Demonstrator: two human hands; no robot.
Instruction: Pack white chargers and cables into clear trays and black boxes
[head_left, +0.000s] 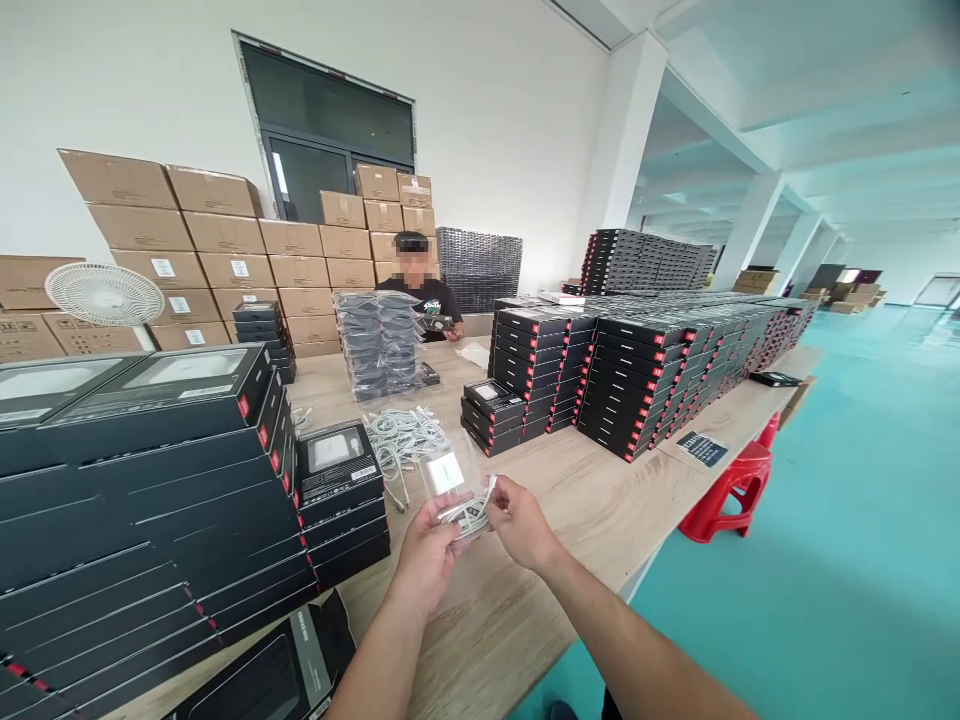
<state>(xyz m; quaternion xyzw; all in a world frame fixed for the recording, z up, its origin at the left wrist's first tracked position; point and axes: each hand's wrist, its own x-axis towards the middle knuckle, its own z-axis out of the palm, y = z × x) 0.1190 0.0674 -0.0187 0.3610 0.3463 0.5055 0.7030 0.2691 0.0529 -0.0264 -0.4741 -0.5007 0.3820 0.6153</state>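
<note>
Writing: we are seeing white labels on the black boxes (337, 468) and pale print on a dark card (705, 448) lying on the bench (592, 500); all of it is too small to read.
Clear tray (450, 478): we are holding it between both hands, just above the near part of the bench. Its long axis is running away from us, with the far end tilting upward.
Tray contents: a white square adapter (445, 472) is sitting in the far half, and a white cable coil (469, 516) is lying at the near end.
Left hand (426, 558): its grip is clamping the clear tray from below.
Right hand (525, 525): its grip is pinching the white cable coil at the tray's near end.
Beyond the tray: loose white cables (401, 435) are lying in a pile, and a wrapped stack of trays (379, 340) is standing behind them.
Box stacks: tall piles are rising at our left, and long rows (660, 365) are running down the right.
Far end: a person (420, 295) is sitting and handling something dark.
</note>
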